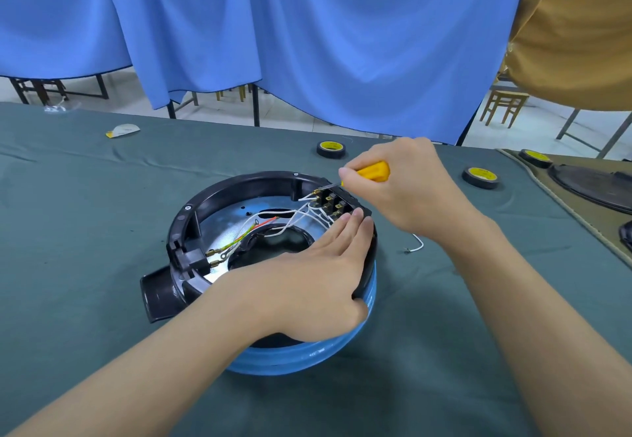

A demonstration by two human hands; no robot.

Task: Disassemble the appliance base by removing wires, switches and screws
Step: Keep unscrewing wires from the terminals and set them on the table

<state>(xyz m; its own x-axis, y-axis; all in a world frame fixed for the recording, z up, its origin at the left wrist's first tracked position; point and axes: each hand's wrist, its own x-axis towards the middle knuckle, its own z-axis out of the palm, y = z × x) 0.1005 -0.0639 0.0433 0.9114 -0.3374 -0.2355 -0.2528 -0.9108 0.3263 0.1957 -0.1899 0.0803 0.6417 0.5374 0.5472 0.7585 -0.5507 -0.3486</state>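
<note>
Base (239,181) sat open side up, mid-table (85,231). Left hand (307,275) lay flat across its rim, fingers straight. Right hand (410,193) gripped the yellow screwdriver (374,171), tip at the switch block (337,202).

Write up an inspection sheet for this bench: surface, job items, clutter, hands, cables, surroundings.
Surface: table under a wrinkled grey-green cloth.
Job's things: appliance base, open side up, black rim over blue shell; switch block at its far right rim; yellow-handled screwdriver, tip at the block.
Clutter: far tape roll and right tape roll; torn packet at far left; loose wire scrap right of the base.
Hands: left hand lies flat on the base rim, fingers straight; right hand grips the screwdriver.
Cables: white wires run from the switch block; yellow-green wire and red wire lie inside the base.
Surroundings: blue curtain behind; wooden stool beyond it at right.
</note>
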